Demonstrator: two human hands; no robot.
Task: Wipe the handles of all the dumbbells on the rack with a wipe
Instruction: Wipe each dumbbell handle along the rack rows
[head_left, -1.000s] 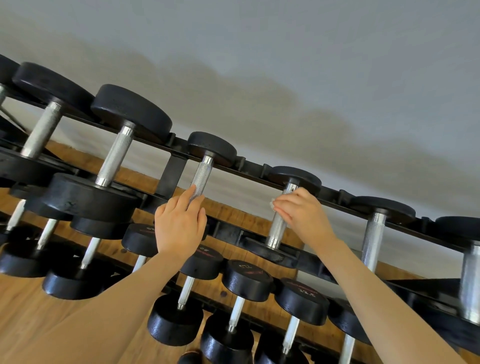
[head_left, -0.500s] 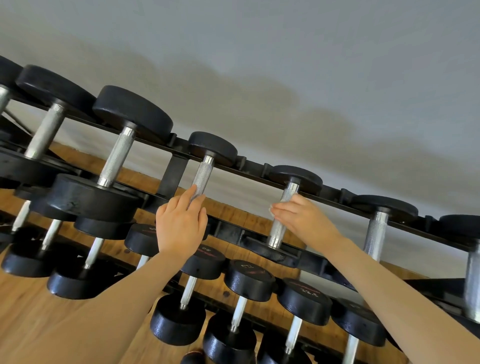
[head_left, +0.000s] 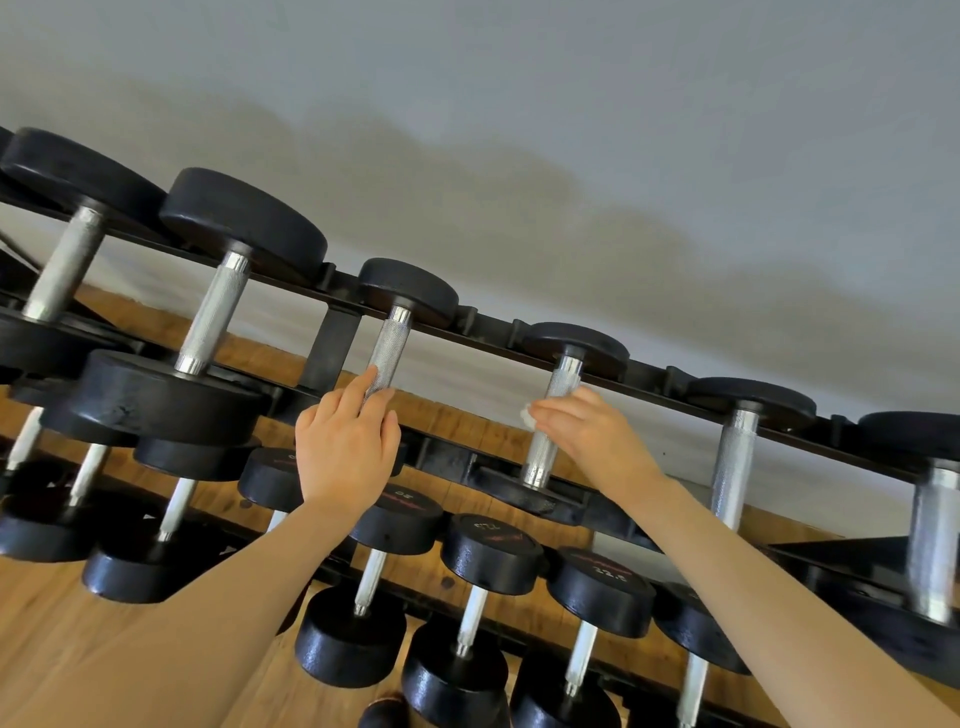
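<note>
Right hand (head_left: 597, 439) wraps knurled steel handle (head_left: 548, 423) of fourth top-row dumbbell, fingers curled round it, small crumpled white wipe (head_left: 525, 415) showing at fingertips, pressed to metal. Left hand (head_left: 345, 449) rests on lower end of neighbouring handle (head_left: 387, 356), fingers loosely bent, index laid along crosshatched grip; firm grasp or mere touch, cannot tell. Dumbbell heads round, matte black, rubbery. Black steel rack (head_left: 332, 345) tiered, smaller dumbbells below. Wooden floor (head_left: 78, 649) beneath, grey wall (head_left: 571, 130) behind.
</note>
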